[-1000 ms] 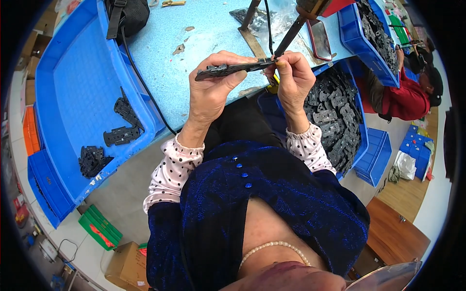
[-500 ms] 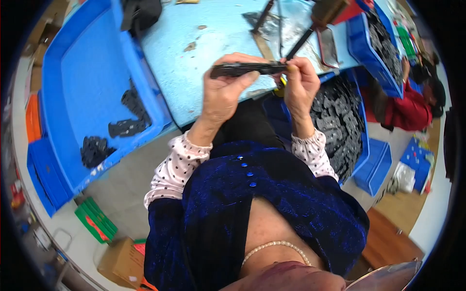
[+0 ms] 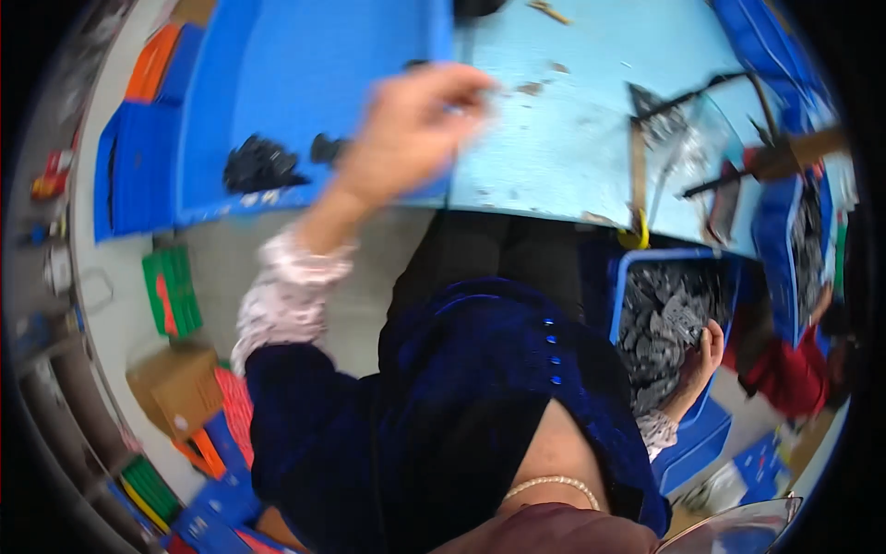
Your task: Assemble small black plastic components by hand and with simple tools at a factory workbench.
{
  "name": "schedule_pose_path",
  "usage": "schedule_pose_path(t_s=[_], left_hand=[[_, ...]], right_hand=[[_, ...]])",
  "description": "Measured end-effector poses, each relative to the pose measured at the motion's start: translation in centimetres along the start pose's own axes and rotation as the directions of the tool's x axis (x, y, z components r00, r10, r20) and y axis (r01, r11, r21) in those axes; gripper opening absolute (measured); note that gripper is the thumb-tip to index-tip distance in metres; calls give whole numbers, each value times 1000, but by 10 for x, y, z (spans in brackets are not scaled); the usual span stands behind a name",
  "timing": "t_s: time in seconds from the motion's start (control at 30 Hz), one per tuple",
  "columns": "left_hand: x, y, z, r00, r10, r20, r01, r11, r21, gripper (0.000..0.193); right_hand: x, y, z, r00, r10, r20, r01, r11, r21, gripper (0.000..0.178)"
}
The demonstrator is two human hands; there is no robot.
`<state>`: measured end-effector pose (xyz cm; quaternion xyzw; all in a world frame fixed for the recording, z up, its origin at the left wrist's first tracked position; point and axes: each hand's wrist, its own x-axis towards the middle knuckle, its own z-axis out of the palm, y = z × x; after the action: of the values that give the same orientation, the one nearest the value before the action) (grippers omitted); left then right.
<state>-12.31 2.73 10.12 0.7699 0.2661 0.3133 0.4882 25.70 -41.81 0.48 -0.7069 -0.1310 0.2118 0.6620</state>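
Observation:
My left hand [image 3: 415,129] is raised over the right edge of a large blue tray [image 3: 314,55], beside the light blue tabletop [image 3: 535,157]. Motion smears its fingers, which seem bent, and I cannot make out anything in them. Black plastic parts [image 3: 260,164] lie at the near end of the tray, some partly hidden by that hand. At the lower right, my right hand [image 3: 700,365] reaches over a blue bin [image 3: 620,286] heaped with black plastic parts [image 3: 651,346]. Its visible fingers are extended beside a greyish part [image 3: 681,319] on the heap; the thumb is hidden.
A tool with a wooden handle [image 3: 798,155] and a clear plastic bag [image 3: 688,152] are on the table's right side. Another blue bin [image 3: 780,249] with black parts stands farther right, near a person in a red sleeve [image 3: 784,374]. A cardboard box [image 3: 175,388] sits at lower left.
The flat black part that both hands held is no longer seen between them. My left hand has moved left to the tray, my right hand down to the bin. The view has turned.

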Motion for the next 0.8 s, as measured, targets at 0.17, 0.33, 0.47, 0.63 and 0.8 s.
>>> schedule_pose_path(t_s=[0.17, 0.33, 0.47, 0.63, 0.8], left_hand=[[6, -90, -93, 989, -92, 115, -9, 741, 671, 41], [12, -85, -77, 944, -189, 269, -26, 773, 634, 36], [18, -70, -80, 951, -283, 129, 173, 826, 537, 24], [9, -17, -101, 939, -312, -148, 337, 919, 206, 11], [-7, 26, -75, 909, 60, -413, 70, 954, 293, 14]], right_hand=[[-6, 25, -130, 983, 183, -6, 5, -60, -998, 34], [31, -32, 19, 961, -204, 185, 253, 387, -887, 25], [95, -52, 140, 819, -408, 403, 572, 629, -526, 17], [161, -47, 231, 683, -493, 539, 716, 597, -362, 16], [183, -19, 273, 531, -546, 647, 847, 318, -427, 15]])
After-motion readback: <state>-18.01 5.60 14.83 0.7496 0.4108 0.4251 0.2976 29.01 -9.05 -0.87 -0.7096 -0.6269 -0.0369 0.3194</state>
